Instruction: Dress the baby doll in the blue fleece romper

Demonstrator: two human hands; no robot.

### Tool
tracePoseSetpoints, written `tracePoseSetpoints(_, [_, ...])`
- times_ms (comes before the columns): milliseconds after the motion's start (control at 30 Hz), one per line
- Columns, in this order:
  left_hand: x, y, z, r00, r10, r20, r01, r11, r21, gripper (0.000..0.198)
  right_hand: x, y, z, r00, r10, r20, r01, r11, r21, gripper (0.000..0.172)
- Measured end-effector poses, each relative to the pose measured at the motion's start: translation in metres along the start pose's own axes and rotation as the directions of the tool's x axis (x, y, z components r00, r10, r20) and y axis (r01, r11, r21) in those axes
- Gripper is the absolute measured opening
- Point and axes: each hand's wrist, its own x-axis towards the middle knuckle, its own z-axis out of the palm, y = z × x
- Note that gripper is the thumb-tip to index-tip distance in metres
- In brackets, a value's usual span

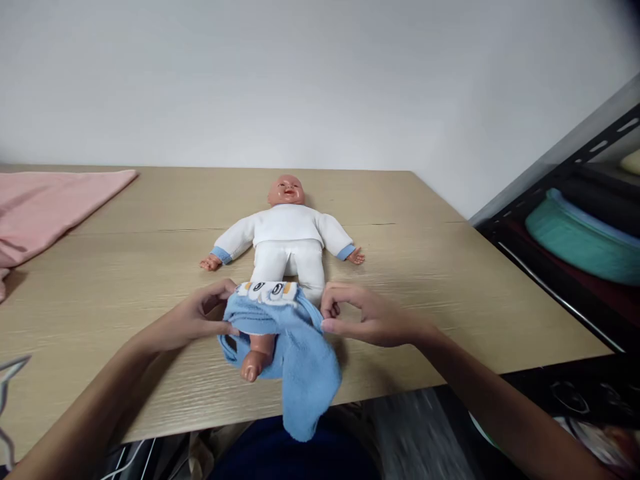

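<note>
On its back on the table lies a baby doll [287, 223] in a white top with blue cuffs, its head toward the wall. Around its lower legs are blue fleece pants [307, 367] with a cartoon face on the seat or front. One bare doll foot [256, 360] pokes out of the fabric on the left; the other leg is covered, and one pant leg hangs over the table edge. My left hand [207, 313] pinches the left side of the pants. My right hand [360, 313] pinches the waistband on the right side, beside the doll's other leg.
A pink cloth [50, 207] lies at the table's far left. White cable [7, 400] shows at the left edge. To the right stands a black metal shelf [565, 293] holding a teal item [580, 233]. The wooden table [425, 267] meets a white wall.
</note>
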Motion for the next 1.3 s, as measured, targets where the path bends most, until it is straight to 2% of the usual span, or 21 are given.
tracePoseSetpoints(67, [-0.003,-0.003,-0.004,1.0,0.018,0.011,-0.018,1.0,0.014,0.033,-0.003,0.003,0.01,0.998,0.037,-0.055,-0.038,0.999,-0.018,0.019])
tracePoseSetpoints(133, [-0.005,-0.004,-0.007,0.999,0.022,0.025,-0.023,1.0,0.012,0.033,-0.005,0.006,0.019,0.992,0.113,-0.051,-0.112,0.993,0.026,0.017])
tracePoseSetpoints(167, [-0.005,-0.004,-0.008,1.0,0.019,0.019,-0.019,1.0,0.008,0.035,-0.006,0.007,0.023,0.988,0.15,-0.03,-0.148,0.986,0.072,0.019])
tracePoseSetpoints(233, [-0.002,0.001,-0.007,1.0,0.024,-0.015,-0.024,0.999,0.028,0.039,-0.006,0.01,0.028,0.98,0.197,0.029,-0.199,0.962,0.187,0.036])
tracePoseSetpoints(300, [0.006,0.012,-0.003,0.996,0.075,-0.044,-0.069,0.99,0.124,0.037,-0.006,0.012,0.03,0.976,0.201,0.088,-0.218,0.935,0.28,0.052])
tracePoseSetpoints(333, [0.011,0.02,0.001,0.992,0.115,-0.046,-0.104,0.975,0.199,0.038,-0.005,0.013,0.029,0.974,0.193,0.12,-0.221,0.927,0.302,0.054])
tracePoseSetpoints(433, [0.032,0.054,0.015,0.98,0.197,-0.002,-0.181,0.904,0.388,0.049,-0.001,0.013,0.024,0.978,0.138,0.159,-0.172,0.957,0.233,0.04])
tracePoseSetpoints(533, [0.062,0.087,0.03,0.983,0.094,0.159,-0.158,0.877,0.454,0.07,0.0,0.008,0.02,0.995,0.019,0.094,-0.029,0.994,0.109,0.036])
tracePoseSetpoints(600, [0.083,0.102,0.037,0.941,0.028,0.339,-0.183,0.882,0.434,0.073,-0.002,0.003,0.019,1.0,-0.019,0.02,0.016,0.99,0.138,0.031])
tracePoseSetpoints(667, [0.102,0.109,0.041,0.872,-0.038,0.487,-0.185,0.897,0.402,0.066,-0.005,0.0,0.019,1.0,0.014,-0.004,-0.012,0.957,0.288,0.035])
tracePoseSetpoints(733, [0.116,0.109,0.042,0.82,-0.07,0.569,-0.175,0.915,0.364,0.055,-0.008,0.0,0.021,0.997,0.081,0.012,-0.078,0.895,0.439,0.039])
tracePoseSetpoints(833, [0.126,0.101,0.039,0.788,-0.031,0.615,-0.167,0.95,0.263,0.042,-0.011,0.004,0.019,0.987,0.161,0.024,-0.148,0.832,0.534,0.042])
tracePoseSetpoints(900, [0.127,0.094,0.038,0.786,0.016,0.618,-0.164,0.969,0.183,0.034,-0.013,0.006,0.012,0.984,0.166,0.059,-0.173,0.845,0.506,0.044])
tracePoseSetpoints(967, [0.127,0.09,0.041,0.798,0.04,0.602,-0.15,0.98,0.133,0.027,-0.015,0.007,0.002,0.978,0.142,0.155,-0.195,0.89,0.412,0.041])
tracePoseSetpoints(1067, [0.125,0.09,0.049,0.818,0.032,0.574,-0.118,0.987,0.113,0.026,-0.019,0.005,-0.014,0.967,0.09,0.24,-0.158,0.947,0.28,0.035])
tracePoseSetpoints(1133, [0.125,0.091,0.054,0.822,0.031,0.568,-0.106,0.989,0.1,0.027,-0.02,0.005,-0.018,0.982,0.085,0.169,-0.135,0.941,0.309,0.033])
tracePoseSetpoints(1200, [0.126,0.09,0.056,0.815,0.052,0.578,-0.108,0.992,0.063,0.035,-0.02,0.007,-0.016,0.99,0.141,0.029,-0.14,0.897,0.419,0.037])
tracePoseSetpoints(1300, [0.128,0.08,0.054,0.768,0.081,0.636,-0.064,0.997,-0.049,0.05,-0.015,0.012,-0.009,0.954,0.27,-0.133,-0.155,0.82,0.55,0.045])
